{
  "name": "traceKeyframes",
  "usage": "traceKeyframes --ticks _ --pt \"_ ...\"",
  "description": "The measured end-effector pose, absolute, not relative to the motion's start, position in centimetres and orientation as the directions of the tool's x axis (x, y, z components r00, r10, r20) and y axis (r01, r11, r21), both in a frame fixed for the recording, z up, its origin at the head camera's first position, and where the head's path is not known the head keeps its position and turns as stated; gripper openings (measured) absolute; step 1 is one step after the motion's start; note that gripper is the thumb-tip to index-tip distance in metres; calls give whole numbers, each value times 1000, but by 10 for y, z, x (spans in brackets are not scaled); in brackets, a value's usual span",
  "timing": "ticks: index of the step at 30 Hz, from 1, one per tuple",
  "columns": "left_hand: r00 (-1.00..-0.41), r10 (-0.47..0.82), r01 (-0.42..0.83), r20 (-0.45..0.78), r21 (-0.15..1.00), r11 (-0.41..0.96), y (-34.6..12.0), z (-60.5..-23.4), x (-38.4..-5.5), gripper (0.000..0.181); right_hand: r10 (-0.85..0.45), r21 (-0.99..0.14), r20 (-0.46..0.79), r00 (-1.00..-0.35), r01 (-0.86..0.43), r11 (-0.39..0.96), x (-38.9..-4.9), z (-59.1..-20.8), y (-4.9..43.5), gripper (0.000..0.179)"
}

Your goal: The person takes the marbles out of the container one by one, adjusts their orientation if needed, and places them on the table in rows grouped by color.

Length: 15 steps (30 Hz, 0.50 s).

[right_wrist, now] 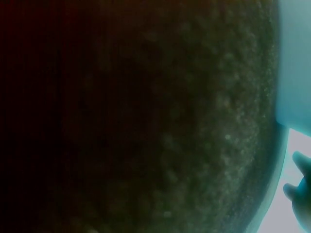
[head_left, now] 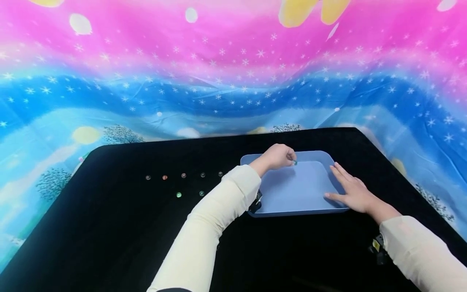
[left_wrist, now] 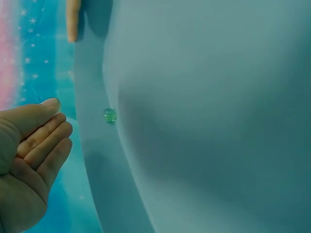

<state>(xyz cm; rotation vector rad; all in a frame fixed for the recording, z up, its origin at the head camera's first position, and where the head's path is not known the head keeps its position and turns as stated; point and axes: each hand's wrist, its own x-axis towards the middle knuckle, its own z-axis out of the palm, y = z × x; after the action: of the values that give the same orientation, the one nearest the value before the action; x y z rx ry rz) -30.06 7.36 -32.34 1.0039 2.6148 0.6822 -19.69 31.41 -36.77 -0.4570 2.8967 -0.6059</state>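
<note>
A blue-grey rectangular tray (head_left: 295, 188) sits on the black-covered table. Over its back edge my left hand (head_left: 279, 156) is held with bent fingers. Just off the fingertips is a small green glass marble (left_wrist: 110, 116), which appears against the tray's side wall in the left wrist view. A gap shows there between it and the left thumb and fingers. My right hand (head_left: 352, 190) lies spread on the tray's right rim, thumb reaching over the inside. In the right wrist view only the tray's edge (right_wrist: 296, 68) and dark cloth show clearly.
Left of the tray, several glass marbles lie spaced out in a back row, among them a reddish marble (head_left: 165, 177). A bright green marble (head_left: 178, 195) and a clear marble (head_left: 202, 194) lie nearer. A printed curtain (head_left: 219, 89) hangs behind the table.
</note>
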Motion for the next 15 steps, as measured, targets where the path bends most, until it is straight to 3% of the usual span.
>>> traceKeyframes --ticks 15 --pt "-724 690 541 -11 612 577 48 -299 -278 18 -344 -429 -72 -936 -283 858 -197 -369 314 89"
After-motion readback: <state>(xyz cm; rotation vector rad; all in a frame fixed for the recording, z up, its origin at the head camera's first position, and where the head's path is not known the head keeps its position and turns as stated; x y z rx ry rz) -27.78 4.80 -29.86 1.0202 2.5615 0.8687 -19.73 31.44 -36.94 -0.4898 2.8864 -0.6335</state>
